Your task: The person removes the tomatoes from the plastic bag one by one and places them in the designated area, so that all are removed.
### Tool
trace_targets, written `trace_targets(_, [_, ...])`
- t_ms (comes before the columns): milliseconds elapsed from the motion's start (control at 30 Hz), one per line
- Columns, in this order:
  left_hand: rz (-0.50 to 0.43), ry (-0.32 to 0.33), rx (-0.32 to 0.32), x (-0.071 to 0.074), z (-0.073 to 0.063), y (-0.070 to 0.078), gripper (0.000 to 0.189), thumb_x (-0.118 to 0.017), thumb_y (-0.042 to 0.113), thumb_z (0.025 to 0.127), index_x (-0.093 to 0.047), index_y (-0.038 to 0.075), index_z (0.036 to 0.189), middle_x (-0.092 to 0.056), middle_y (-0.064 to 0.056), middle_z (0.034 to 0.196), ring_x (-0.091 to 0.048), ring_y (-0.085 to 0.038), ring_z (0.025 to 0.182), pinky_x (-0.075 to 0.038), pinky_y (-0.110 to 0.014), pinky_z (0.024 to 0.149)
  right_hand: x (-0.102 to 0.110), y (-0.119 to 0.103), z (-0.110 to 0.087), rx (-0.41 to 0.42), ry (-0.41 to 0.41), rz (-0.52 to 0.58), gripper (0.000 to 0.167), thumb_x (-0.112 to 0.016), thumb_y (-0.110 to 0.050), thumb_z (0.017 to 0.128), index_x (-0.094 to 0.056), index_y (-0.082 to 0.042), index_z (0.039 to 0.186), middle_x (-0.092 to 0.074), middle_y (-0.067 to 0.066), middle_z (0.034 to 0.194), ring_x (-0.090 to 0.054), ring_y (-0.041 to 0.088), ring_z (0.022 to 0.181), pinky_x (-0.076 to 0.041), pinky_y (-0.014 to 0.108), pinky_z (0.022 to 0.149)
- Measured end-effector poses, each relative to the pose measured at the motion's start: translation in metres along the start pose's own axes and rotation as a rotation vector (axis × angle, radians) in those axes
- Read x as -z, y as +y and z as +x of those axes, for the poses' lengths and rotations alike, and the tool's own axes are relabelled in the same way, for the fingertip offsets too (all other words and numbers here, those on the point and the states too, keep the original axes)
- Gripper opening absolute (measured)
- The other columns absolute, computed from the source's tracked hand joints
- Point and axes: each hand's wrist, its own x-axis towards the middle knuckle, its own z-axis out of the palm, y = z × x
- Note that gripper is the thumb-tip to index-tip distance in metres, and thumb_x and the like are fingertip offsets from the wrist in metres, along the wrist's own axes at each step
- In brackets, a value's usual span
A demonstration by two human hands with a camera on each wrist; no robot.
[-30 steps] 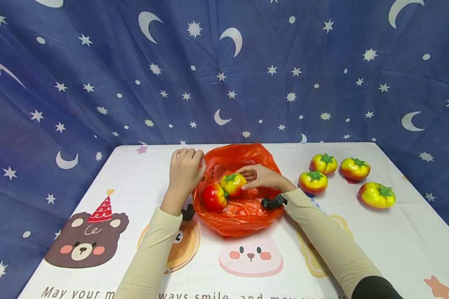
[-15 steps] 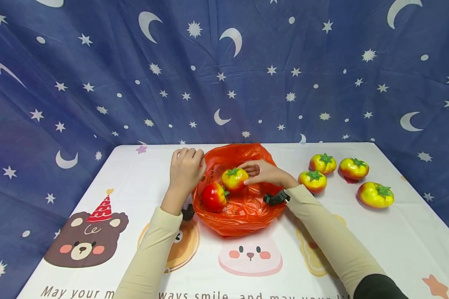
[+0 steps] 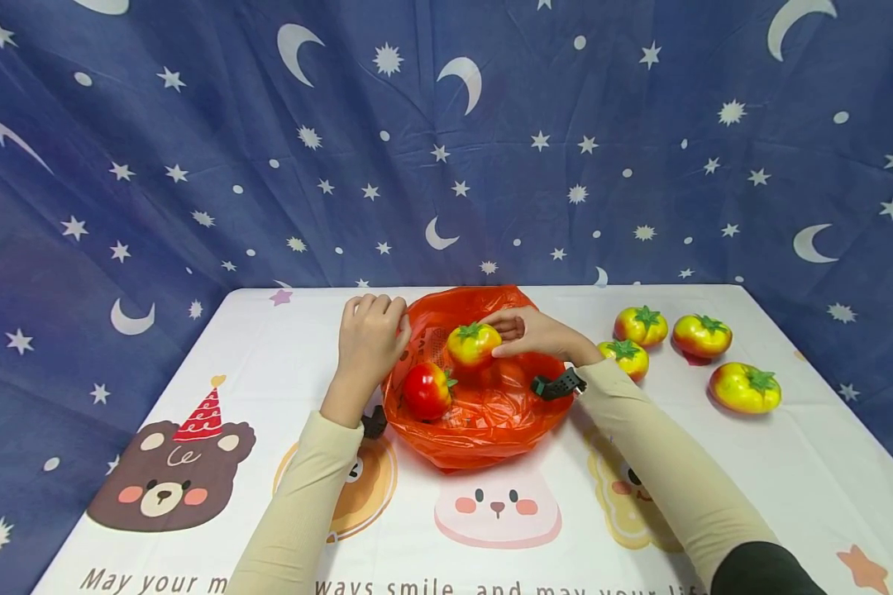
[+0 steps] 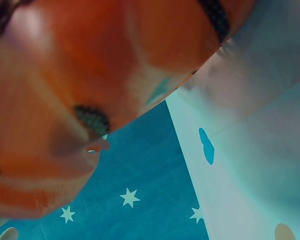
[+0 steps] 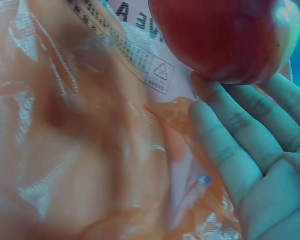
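In the head view my right hand (image 3: 532, 335) holds a yellow and red toy tomato (image 3: 472, 345) with a green leafy top, over the open mouth of a red plastic bag (image 3: 469, 446). The right wrist view shows the red underside of this tomato (image 5: 230, 45) at the fingertips, with the printed wall of the bag behind. A redder tomato (image 3: 426, 391) lies inside the bag at the left. My left hand (image 3: 372, 335) grips the bag's left rim with curled fingers. The bag's orange-red film (image 4: 115, 55) fills the upper left of the left wrist view.
On the table's right side sit several more tomatoes (image 3: 746, 388), one partly behind the right forearm. The white tablecloth (image 3: 216, 562) has printed animals. A blue curtain (image 3: 446, 165) with moons and stars hangs behind the table.
My right hand has raised the yellow and red tomato and moved it slightly right, away from the redder one. The left hand and bag have stayed in place.
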Motion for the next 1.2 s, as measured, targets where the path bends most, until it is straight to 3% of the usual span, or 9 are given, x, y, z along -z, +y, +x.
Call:
trace_targets(433, [0.001,-0.017,0.010,0.000,0.000,0.000,0.006,-0.061,0.009,0.083,-0.064,0.005,0.081,-0.064,-0.011,0.073,-0.059,-0.029,0.075,-0.046,-0.043,0.083,0.017,-0.018,-0.006,-0.001,0.044,-0.064,0.055,-0.071,-0.010,0.081,-0.050,0.002,0.130,-0.055,0.021,0.131,-0.057,0.031,0.120,-0.050,0.032,0.094])
trace_targets(767, [0.001,-0.016,0.011,0.002,0.000,0.000,0.006,-0.061,0.010,0.083,-0.064,0.005,0.082,-0.065,-0.011,0.074,-0.059,-0.029,0.075,-0.047,-0.043,0.083,0.037,-0.043,-0.014,0.005,0.050,-0.070,0.055,-0.069,-0.009,0.082,-0.049,0.001,0.131,-0.056,0.019,0.131,-0.062,0.018,0.112,-0.053,0.030,0.090])
trace_targets(1200, [-0.005,-0.031,0.016,0.002,0.000,0.001,0.006,-0.061,0.010,0.083,-0.065,0.005,0.083,-0.066,-0.011,0.075,-0.059,-0.029,0.076,-0.047,-0.043,0.084,0.064,-0.066,-0.034,0.029,0.104,-0.146,0.058,-0.072,-0.012,0.081,-0.048,0.000,0.132,-0.061,0.011,0.126,-0.064,0.013,0.109,-0.052,0.029,0.090])
